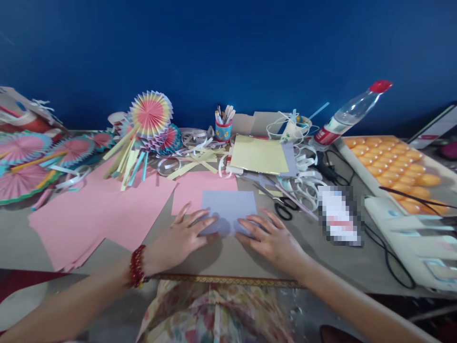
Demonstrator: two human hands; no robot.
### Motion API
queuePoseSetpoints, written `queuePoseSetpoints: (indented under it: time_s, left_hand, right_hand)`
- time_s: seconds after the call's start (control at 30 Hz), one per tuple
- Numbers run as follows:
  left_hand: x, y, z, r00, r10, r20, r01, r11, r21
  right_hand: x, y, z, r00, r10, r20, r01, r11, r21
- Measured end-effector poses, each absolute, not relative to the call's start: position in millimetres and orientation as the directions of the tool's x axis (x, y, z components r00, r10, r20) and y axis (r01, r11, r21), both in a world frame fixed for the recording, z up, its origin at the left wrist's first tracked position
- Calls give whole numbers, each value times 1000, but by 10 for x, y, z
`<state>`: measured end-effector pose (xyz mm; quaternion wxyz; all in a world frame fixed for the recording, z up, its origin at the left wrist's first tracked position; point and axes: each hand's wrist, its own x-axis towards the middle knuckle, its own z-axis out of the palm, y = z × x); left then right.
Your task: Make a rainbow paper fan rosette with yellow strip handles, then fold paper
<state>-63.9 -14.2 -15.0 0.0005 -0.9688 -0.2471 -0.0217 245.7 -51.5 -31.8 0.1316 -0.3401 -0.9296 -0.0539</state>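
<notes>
A pale lavender sheet of paper (229, 205) lies flat near the front of the table, partly over a pink sheet (189, 186). Fingers spread, my left hand (187, 232) rests on its left side, with the fingertips on the paper. My right hand (269, 236) lies on the right side in the same way, fingers apart. Both hands cover the sheet's lower corners. Just beyond my right hand are scissors with black handles (284, 209). More pink paper sheets (96, 209) are spread to the left of my left hand.
Folded paper rosettes (150, 116) stand at the back left. A pen cup (223, 130), yellow paper (259, 155) and curled white paper strips (307, 183) lie behind. To the right are a plastic bottle (348, 119), a tray of eggs (389, 162), a scale (410, 243) and a black cable (389, 255).
</notes>
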Motion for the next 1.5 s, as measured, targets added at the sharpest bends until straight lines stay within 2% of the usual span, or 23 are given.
queuePoseSetpoints:
  time_s: [0.2, 0.4, 0.53, 0.73, 0.97, 1.2, 1.27, 1.37, 1.43, 1.5]
  left_hand:
    - [-950, -262, -215, 865, 502, -5, 501, -864, -52]
    - [-999, -312, -294, 875, 484, -24, 481, -873, -79]
    - [-1032, -333, -303, 867, 498, -8, 495, -863, -98]
    - [-1043, -390, -244, 860, 509, -16, 502, -853, -145]
    - [-998, -403, -185, 863, 503, -36, 494, -858, -143]
    - [-1013, -423, -238, 864, 504, 3, 500, -857, -119]
    - [-1031, -413, -270, 850, 526, 28, 526, -846, -91]
    - [-1070, -396, -296, 733, 663, 152, 667, -744, 28]
    - [-1068, -398, -270, 586, 766, 266, 745, -638, 194]
    - [-1001, -414, -201, 480, 826, 295, 723, -563, 401]
  right_hand:
    - [2768, -729, -321, -618, 751, 233, 761, 646, -61]
    - [2826, -818, -356, -550, 806, 217, 798, 584, -149]
    - [2795, -828, -379, -518, 824, 228, 806, 560, -193]
    - [2789, -837, -326, -531, 807, 258, 794, 580, -181]
    - [2443, -680, -118, -466, 804, 369, 805, 558, -201]
    - [1992, -515, -165, -516, 840, 165, 805, 542, -243]
    - [1990, -479, -149, -497, 858, 132, 804, 513, -303]
    - [2045, -451, -98, -455, 886, 87, 745, 433, -508]
    - [2077, -457, -76, -383, 922, 61, 649, 315, -693]
    - [2073, -478, -82, -280, 959, 45, 488, 182, -854]
